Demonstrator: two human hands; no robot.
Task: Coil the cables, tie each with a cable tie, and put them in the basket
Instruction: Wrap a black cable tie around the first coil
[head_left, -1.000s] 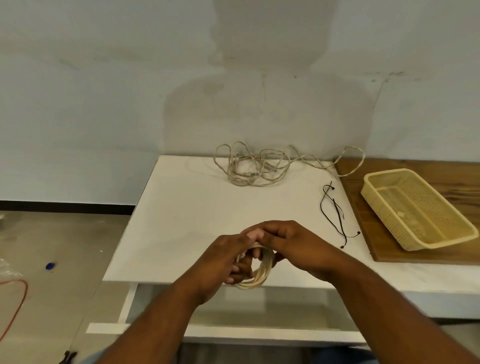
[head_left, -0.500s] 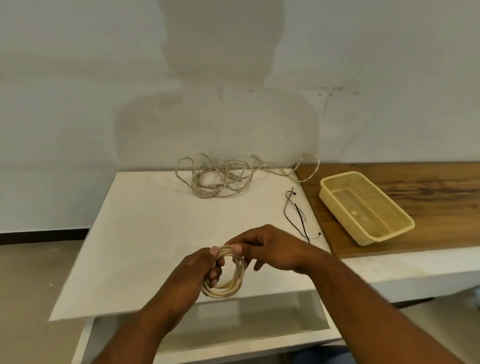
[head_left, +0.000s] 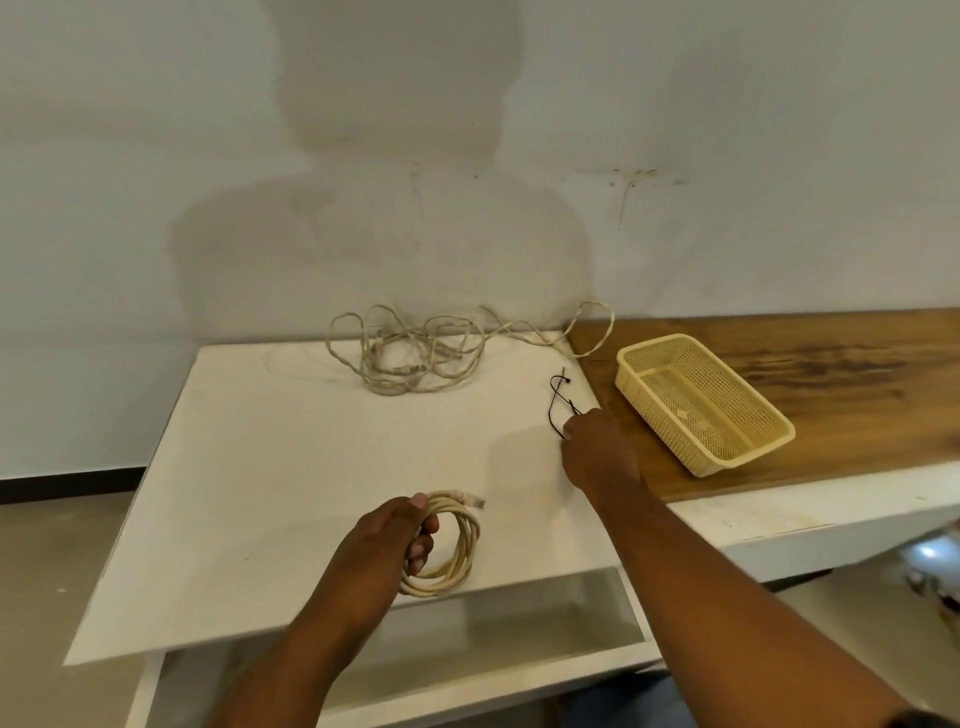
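At two o'clock, cable ties (head_left: 559, 400) are now reached by right hand (head_left: 597, 449) — grasp unclear; Ethernet coil (head_left: 464, 551), gripped by left hand (head_left: 387, 540), awaits tying.

One coil (head_left: 469, 540), one tangle (head_left: 385, 388), one basket (head_left: 657, 422)

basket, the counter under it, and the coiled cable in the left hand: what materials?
Basket: pale yellow moulded plastic, likely; uniform perforated mesh walls, matte.
Counter: wood or wood-look laminate; brown streaked grain, slight sheen.
Coiled cable: cream plastic-jacketed, probably; smooth round strands, clear plug end.
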